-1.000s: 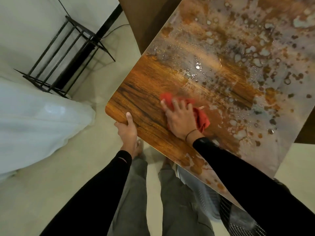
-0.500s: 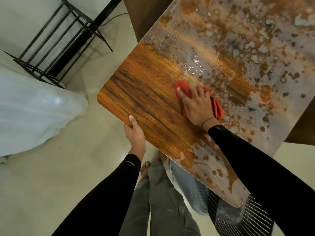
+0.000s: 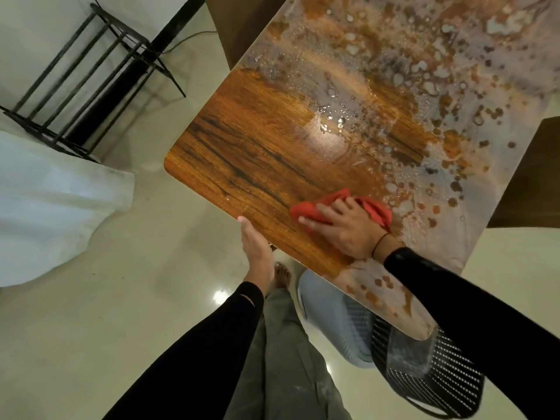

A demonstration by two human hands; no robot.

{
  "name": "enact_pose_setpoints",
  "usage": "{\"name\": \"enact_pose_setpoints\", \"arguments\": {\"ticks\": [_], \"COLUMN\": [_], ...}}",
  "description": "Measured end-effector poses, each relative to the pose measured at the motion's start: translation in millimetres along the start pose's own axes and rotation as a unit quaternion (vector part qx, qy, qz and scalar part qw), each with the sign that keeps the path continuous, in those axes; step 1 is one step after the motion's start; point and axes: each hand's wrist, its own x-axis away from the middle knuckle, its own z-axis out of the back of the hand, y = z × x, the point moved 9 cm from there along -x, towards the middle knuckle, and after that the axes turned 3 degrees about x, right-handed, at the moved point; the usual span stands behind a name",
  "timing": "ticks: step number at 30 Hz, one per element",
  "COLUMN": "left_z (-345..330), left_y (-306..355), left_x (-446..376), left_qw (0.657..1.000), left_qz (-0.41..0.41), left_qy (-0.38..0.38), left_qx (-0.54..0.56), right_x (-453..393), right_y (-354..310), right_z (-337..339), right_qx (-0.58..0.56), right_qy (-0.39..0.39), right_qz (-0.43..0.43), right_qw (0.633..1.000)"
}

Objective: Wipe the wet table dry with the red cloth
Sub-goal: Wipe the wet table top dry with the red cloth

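The wooden table [image 3: 257, 153] is dry brown at its near left corner. Water drops and pale wet patches cover its middle and right side. My right hand [image 3: 348, 230] presses flat, fingers spread, on the crumpled red cloth [image 3: 307, 212] close to the table's near edge, at the border between dry and wet wood. The cloth sticks out on both sides of the hand. At the near edge, left of the cloth, my left hand [image 3: 256, 248] holds the table, thumb on top and fingers hidden underneath.
A black metal rack [image 3: 91, 80] stands on the pale floor at upper left, and white fabric [image 3: 45, 207] lies at left. A black mesh chair [image 3: 430, 377] and a pale one [image 3: 333, 322] sit under the table's near right. Dark furniture [image 3: 533, 177] borders the right.
My right hand has dragged the red cloth from farther in on the table back toward the near edge. My left hand has slid a little to the right along that edge.
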Motion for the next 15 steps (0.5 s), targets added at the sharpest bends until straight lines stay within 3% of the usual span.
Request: {"name": "enact_pose_setpoints", "arguments": {"ticks": [2, 4, 6, 7, 9, 11, 13, 15], "left_z": [-8, -12, -15, -17, -19, -21, -24, -25], "left_y": [-14, -26, -38, -43, -52, -55, -56, -57], "left_x": [7, 11, 15, 19, 25, 28, 31, 35], "left_qw": [1.0, 1.0, 0.999, 0.998, 0.997, 0.996, 0.996, 0.997], "left_qz": [0.014, 0.019, 0.033, 0.045, 0.064, 0.072, 0.065, 0.054], "left_qy": [-0.014, -0.024, -0.032, -0.034, -0.031, -0.032, -0.041, -0.04], "left_qx": [0.01, 0.005, -0.001, 0.001, 0.018, 0.041, 0.052, 0.044], "right_x": [4, 7, 3, -2, -14, -6, 25, 53], "right_y": [63, 103, 102, 85, 25, -49, -93, -101], "right_z": [3, 11, 16, 18, 20, 14, 3, -5], "right_qx": [0.002, -0.006, -0.021, -0.03, -0.042, -0.031, -0.021, -0.011], "right_qy": [0.008, 0.022, 0.034, 0.045, 0.072, 0.056, 0.024, 0.001], "right_qz": [-0.135, -0.296, -0.417, -0.432, -0.339, -0.164, -0.03, 0.049], "right_qw": [0.991, 0.955, 0.908, 0.9, 0.937, 0.984, 0.999, 0.999]}}
